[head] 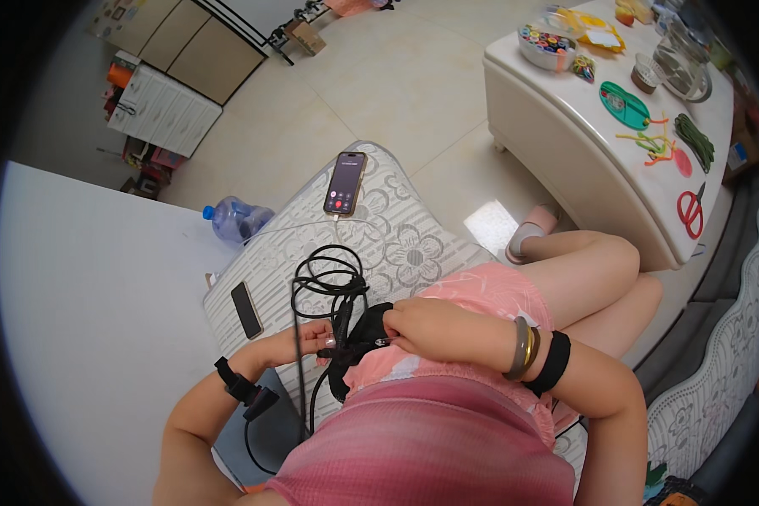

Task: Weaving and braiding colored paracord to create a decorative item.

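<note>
A black fabric pouch lies on the patterned sofa cover beside my lap. Its left part is in the fingers of my left hand, close to a black strap or cord. My right hand pinches the pouch's right edge, where a small shiny metal piece, perhaps a zipper pull, shows below the fingers. Loops of black cable rest just beyond the pouch, and one length runs down past my left hand. A black strap with a small device circles my left forearm.
A lit phone with a white cable and a dark phone lie on the sofa cover. A blue water jug stands behind. The white table at right holds red scissors, green cord and a bead box.
</note>
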A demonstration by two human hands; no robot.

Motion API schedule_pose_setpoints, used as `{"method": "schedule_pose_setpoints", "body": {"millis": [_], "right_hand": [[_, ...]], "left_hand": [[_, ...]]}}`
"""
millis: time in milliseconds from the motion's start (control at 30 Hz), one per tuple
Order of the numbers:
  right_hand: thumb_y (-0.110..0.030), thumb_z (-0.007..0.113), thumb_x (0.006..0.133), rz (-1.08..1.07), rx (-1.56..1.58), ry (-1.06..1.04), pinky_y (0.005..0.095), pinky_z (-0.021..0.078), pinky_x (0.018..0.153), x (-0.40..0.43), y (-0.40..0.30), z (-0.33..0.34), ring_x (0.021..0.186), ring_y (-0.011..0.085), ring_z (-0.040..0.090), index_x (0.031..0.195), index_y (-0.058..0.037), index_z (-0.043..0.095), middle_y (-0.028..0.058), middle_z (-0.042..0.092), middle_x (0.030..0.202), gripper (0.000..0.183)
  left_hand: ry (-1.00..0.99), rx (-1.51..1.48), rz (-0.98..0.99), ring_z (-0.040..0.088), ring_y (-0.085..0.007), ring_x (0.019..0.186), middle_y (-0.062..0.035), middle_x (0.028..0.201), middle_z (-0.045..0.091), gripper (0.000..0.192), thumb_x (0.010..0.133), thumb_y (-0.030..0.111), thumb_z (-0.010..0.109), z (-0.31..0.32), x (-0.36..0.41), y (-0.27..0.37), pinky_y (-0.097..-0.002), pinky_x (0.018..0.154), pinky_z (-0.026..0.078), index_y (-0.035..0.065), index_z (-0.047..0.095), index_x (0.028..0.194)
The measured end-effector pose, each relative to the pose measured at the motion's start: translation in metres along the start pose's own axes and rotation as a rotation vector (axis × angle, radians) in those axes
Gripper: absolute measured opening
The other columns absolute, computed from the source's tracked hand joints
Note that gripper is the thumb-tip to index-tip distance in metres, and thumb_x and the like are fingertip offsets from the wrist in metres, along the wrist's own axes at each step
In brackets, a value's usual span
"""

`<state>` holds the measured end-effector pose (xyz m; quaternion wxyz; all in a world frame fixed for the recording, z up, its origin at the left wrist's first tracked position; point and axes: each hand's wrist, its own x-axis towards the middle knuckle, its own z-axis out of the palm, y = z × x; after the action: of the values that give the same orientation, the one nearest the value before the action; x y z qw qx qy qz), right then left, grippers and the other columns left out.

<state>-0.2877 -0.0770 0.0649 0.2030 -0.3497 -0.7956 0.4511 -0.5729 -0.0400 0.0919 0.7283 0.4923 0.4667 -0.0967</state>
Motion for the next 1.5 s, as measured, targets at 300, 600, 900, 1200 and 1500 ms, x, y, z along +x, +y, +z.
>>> {"method": "schedule_pose_setpoints", "body": {"millis": [300, 600, 900, 1200, 1500], "right_hand": [[-0.013, 0.054, 0.073, 0.056, -0.133, 0.156, 0.0413, 0.0452, 0.064, 0.000, -0.013, 0.011, 0.076, 0.0319, 0.056, 0.077, 0.0007, 0.053, 0.0149, 0.055, 0.076, 0.015], [-0.015, 0.054, 0.072, -0.122, -0.054, 0.223, 0.0415, 0.0450, 0.065, 0.005, -0.008, 0.014, 0.073, 0.0316, 0.056, 0.074, -0.0023, 0.055, 0.0145, 0.056, 0.075, 0.012], [-0.021, 0.050, 0.076, 0.117, 0.023, -0.138, 0.0398, 0.0452, 0.062, 0.008, -0.017, -0.004, 0.070, 0.0317, 0.059, 0.076, -0.0009, 0.056, 0.0168, 0.060, 0.075, 0.021], [-0.026, 0.048, 0.082, 0.075, 0.203, -0.116, 0.0412, 0.0446, 0.064, 0.020, -0.021, 0.000, 0.072, 0.0328, 0.058, 0.081, -0.0003, 0.057, 0.0176, 0.060, 0.077, 0.028], [-0.027, 0.047, 0.085, 0.085, 0.109, -0.085, 0.0444, 0.0441, 0.067, 0.017, -0.021, 0.012, 0.075, 0.0351, 0.058, 0.084, 0.0000, 0.057, 0.0181, 0.059, 0.079, 0.029]], "left_hand": [[-0.008, 0.105, 0.055, 0.046, -0.0076, 0.068, 0.0008, 0.076, 0.048, 0.012, 0.088, 0.012, 0.049, 0.010, -0.003, 0.020, -0.0223, 0.061, 0.040, 0.0040, 0.047, 0.096], [0.074, -0.201, -0.234, 0.052, -0.0090, 0.074, -0.0039, 0.091, 0.055, 0.041, 0.081, 0.013, 0.055, 0.007, 0.007, 0.029, -0.0208, 0.062, 0.042, -0.0005, 0.044, 0.118], [0.042, -0.357, -0.249, 0.055, -0.0071, 0.079, -0.0004, 0.096, 0.058, 0.038, 0.080, 0.007, 0.052, -0.001, 0.007, 0.010, -0.0212, 0.063, 0.041, 0.0107, 0.043, 0.117], [0.018, -0.086, -0.030, 0.048, -0.0041, 0.080, 0.0007, 0.096, 0.053, 0.024, 0.086, 0.003, 0.045, 0.014, -0.007, 0.025, -0.0188, 0.065, 0.037, 0.0055, 0.044, 0.110], [-0.040, 0.007, 0.007, 0.049, -0.0073, 0.086, -0.0002, 0.099, 0.053, 0.036, 0.087, 0.005, 0.045, 0.011, -0.006, 0.031, -0.0215, 0.073, 0.041, 0.0043, 0.038, 0.123]]}}
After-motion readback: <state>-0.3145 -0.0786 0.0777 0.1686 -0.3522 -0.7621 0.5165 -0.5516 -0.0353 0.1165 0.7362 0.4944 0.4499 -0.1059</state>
